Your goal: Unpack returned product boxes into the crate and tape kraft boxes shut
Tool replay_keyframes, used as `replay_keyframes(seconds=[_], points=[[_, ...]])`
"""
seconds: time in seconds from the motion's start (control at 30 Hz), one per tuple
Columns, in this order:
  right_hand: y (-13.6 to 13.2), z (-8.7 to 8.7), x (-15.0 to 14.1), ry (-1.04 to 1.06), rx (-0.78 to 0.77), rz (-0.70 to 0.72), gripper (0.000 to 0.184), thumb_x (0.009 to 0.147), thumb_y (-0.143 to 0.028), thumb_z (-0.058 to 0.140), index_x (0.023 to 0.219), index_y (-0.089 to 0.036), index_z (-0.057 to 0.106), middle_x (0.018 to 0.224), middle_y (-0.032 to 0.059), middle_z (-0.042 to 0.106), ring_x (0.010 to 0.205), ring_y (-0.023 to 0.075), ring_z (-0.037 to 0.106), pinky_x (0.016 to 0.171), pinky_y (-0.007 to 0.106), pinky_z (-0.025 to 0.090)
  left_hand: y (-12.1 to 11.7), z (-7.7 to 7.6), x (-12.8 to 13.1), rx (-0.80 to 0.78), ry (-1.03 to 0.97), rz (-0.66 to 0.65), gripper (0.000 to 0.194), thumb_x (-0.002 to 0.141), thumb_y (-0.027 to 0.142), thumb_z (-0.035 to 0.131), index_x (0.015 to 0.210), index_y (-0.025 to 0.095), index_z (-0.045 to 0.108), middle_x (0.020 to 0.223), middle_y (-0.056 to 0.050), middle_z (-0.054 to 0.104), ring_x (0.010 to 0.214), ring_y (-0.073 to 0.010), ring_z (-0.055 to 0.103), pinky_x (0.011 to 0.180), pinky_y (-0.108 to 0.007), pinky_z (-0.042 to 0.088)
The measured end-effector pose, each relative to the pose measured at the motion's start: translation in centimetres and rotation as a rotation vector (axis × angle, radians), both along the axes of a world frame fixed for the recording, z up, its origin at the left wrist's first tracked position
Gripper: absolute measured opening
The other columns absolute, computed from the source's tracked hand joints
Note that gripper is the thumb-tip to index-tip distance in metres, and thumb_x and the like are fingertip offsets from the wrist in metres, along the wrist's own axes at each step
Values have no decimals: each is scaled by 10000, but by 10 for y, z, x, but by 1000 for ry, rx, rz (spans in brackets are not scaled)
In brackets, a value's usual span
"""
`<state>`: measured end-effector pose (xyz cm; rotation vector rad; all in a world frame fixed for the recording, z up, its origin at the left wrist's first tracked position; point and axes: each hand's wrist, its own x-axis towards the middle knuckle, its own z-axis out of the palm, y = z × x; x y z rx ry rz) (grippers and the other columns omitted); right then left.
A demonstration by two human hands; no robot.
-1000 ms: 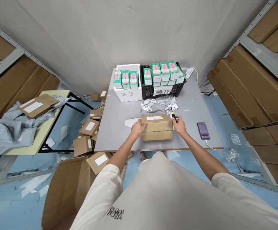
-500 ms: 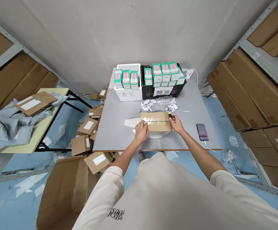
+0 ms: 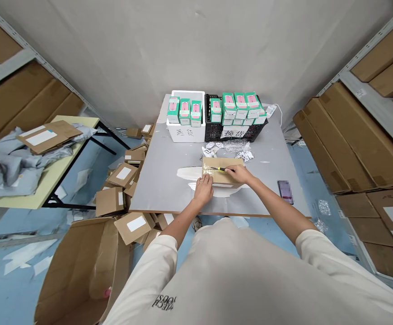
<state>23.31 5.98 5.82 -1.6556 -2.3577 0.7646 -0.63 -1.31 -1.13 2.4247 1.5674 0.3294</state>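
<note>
A small cardboard box (image 3: 224, 178) with clear tape along its top lies on the grey table in front of me. My left hand (image 3: 203, 187) grips it at the near left corner, fingers on the top edge. A black and yellow utility knife (image 3: 221, 169) is in my right hand (image 3: 239, 173), closed round its handle. The knife points left, across the taped top of the box. Whether the blade is in the tape is too small to tell.
Behind the box lie crumpled paper (image 3: 245, 152) and bubble wrap. A white bin (image 3: 187, 133) and a black crate (image 3: 213, 131) hold green-and-pink boxes. A phone (image 3: 285, 192) lies at the right. Left of the table are piled parcels (image 3: 123, 174) and a large open carton (image 3: 77, 262).
My right hand has moved left from the box's right end, bringing the knife over the taped top. My left hand stays at the near left corner. The view has shifted slightly.
</note>
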Motion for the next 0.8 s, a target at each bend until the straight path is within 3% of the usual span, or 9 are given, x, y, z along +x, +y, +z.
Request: replay_keyframes(seconds=[0.27, 0.57, 0.8], points=[[25, 8, -43, -164, -24, 145, 444, 1025, -471, 412, 1161, -255, 776, 1139, 68, 778, 1015, 258, 677, 791, 297, 442, -4, 3, -6, -32, -62, 31, 590, 887, 166, 483, 1475, 175, 435, 1591, -163, 422, 1510, -284, 317, 1218, -494, 242], [39, 8, -51, -217, -5, 244, 445, 1015, -436, 409, 1040, -219, 796, 989, 82, 791, 847, 230, 661, 743, 290, 405, -5, 3, -13, -13, -94, 19, 558, 891, 153, 467, 1449, 157, 454, 1564, -167, 448, 1491, -273, 341, 1204, -475, 270], [43, 9, -52, -247, 0, 267, 428, 1013, -418, 415, 1015, -218, 793, 970, 82, 788, 835, 228, 653, 740, 292, 397, -4, 4, -13, -24, -75, 18, 554, 892, 159, 476, 1445, 176, 464, 1565, -156, 453, 1495, -273, 338, 1213, -481, 260]])
